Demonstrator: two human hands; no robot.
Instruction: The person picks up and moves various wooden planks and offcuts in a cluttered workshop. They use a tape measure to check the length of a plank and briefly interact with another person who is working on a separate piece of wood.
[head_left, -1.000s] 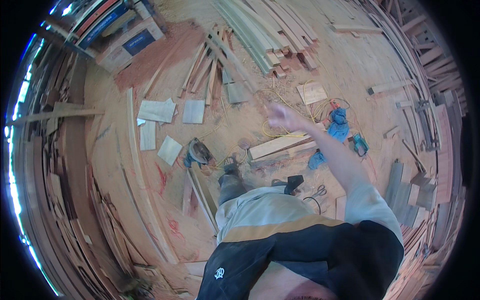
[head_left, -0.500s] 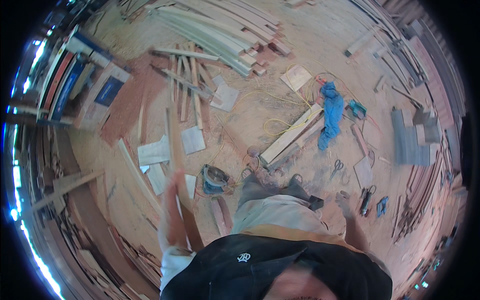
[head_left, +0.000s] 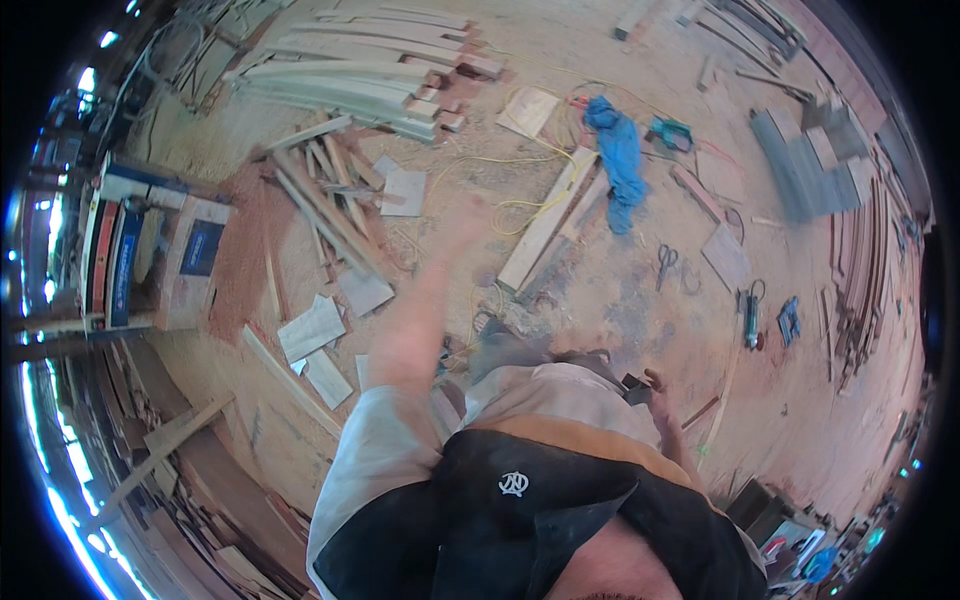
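Note:
My left hand [head_left: 468, 222] reaches forward over the floor, smeared by motion; I cannot make out its fingers. No board shows in it. Just left of it, a long wooden strip [head_left: 335, 215] slants across a loose heap of narrow wood pieces, next to pale flat boards [head_left: 403, 193]. At my right hip hangs my right hand [head_left: 660, 400], fingers loosely apart and holding nothing visible. It is close beside a small dark box-shaped thing [head_left: 636, 390] at my waist; whether they touch, I cannot tell. My left arm mostly hides the circular saw.
Two long timbers [head_left: 548, 220] lie ahead, with a yellow cord and blue cloth [head_left: 617, 165]. Scissors [head_left: 667, 262] and tools are on the floor at right. Stacked planks [head_left: 350, 80] fill the far left; a boxy machine [head_left: 150, 250] stands left.
The long strip has left my left hand and lies on the heap; that hand has swung forward and right. My right hand has drawn in to my hip. The view has shifted.

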